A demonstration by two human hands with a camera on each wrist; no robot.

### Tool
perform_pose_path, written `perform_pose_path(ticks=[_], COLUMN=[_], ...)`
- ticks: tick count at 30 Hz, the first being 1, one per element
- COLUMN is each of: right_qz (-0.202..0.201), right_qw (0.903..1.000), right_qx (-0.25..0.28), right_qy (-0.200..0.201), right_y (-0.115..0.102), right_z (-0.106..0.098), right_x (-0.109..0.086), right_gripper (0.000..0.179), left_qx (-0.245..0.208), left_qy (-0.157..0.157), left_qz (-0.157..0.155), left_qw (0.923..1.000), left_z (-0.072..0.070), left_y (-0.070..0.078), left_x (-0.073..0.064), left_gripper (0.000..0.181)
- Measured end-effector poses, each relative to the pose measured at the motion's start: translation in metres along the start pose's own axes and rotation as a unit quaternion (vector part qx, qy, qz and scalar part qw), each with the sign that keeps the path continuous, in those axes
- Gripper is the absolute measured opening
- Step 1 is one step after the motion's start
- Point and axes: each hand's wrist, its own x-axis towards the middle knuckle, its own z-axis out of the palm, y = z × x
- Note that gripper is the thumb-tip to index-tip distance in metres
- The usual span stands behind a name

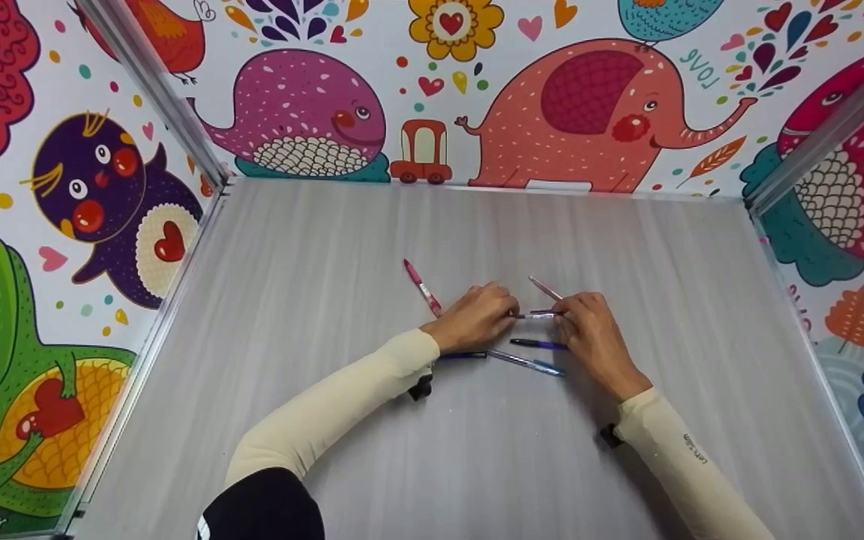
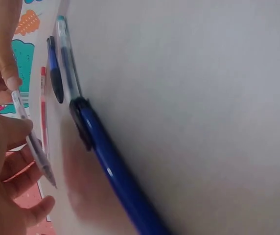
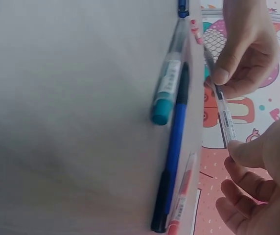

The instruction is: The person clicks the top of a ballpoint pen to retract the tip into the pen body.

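A slim clear-barrelled pen (image 3: 226,117) stretches between my two hands, just above the tabletop. My left hand (image 1: 477,319) pinches it near its pointed tip, thumb against the barrel; that tip shows past the fingers in the left wrist view. At the opposite end, my right hand (image 1: 597,337) holds the pen between thumb and forefinger, its other fingers loosely bent. Below the hands lie a blue pen with a black grip (image 1: 537,344), a clear pen with a teal end (image 1: 526,362) and a dark blue pen (image 2: 118,169), partly hidden by the left wrist in the head view.
Left of the left hand, a pink-red pen (image 1: 422,288) lies slanted. Beyond the right hand is a pale pink pen (image 1: 544,287), its near end covered by the fingers. The grey wood-grain table (image 1: 312,247) meets walls printed with cartoon animals, with metal rails (image 1: 154,90) at the corners.
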Motion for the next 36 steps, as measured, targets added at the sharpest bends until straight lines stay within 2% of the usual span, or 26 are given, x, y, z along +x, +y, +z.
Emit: perform_pose_path(ticks=[7,12,15,22,30,36], right_qz=[0.001,0.018,0.013,-0.006,0.002,0.016], right_qw=[0.9997,0.9987,0.9976,0.9867,0.9713,0.9574], right_qx=[0.024,0.048,0.065,0.141,0.21,0.266], right_qy=[0.006,0.004,0.019,0.08,0.112,0.112], right_y=[-0.007,-0.011,-0.015,-0.02,-0.03,-0.035], right_z=[-0.003,-0.005,-0.006,-0.002,0.0,0.001], right_x=[0.004,0.004,0.005,0.008,0.011,0.015], right_gripper=[0.011,0.015,0.018,0.025,0.025,0.021], left_qx=[-0.032,-0.078,-0.125,-0.246,-0.317,-0.386], left_qy=[0.017,0.014,0.018,0.059,0.064,0.067], left_qz=[0.009,-0.015,-0.038,-0.076,-0.122,-0.151], left_qw=[0.9993,0.9967,0.9913,0.9645,0.9386,0.9078], left_z=[0.001,0.0,0.001,-0.001,-0.003,-0.001], left_y=[0.004,0.008,0.011,0.019,0.026,0.032], left_x=[-0.008,-0.015,-0.018,-0.022,-0.025,-0.028], left_gripper=[0.017,0.019,0.018,0.012,0.011,0.014])
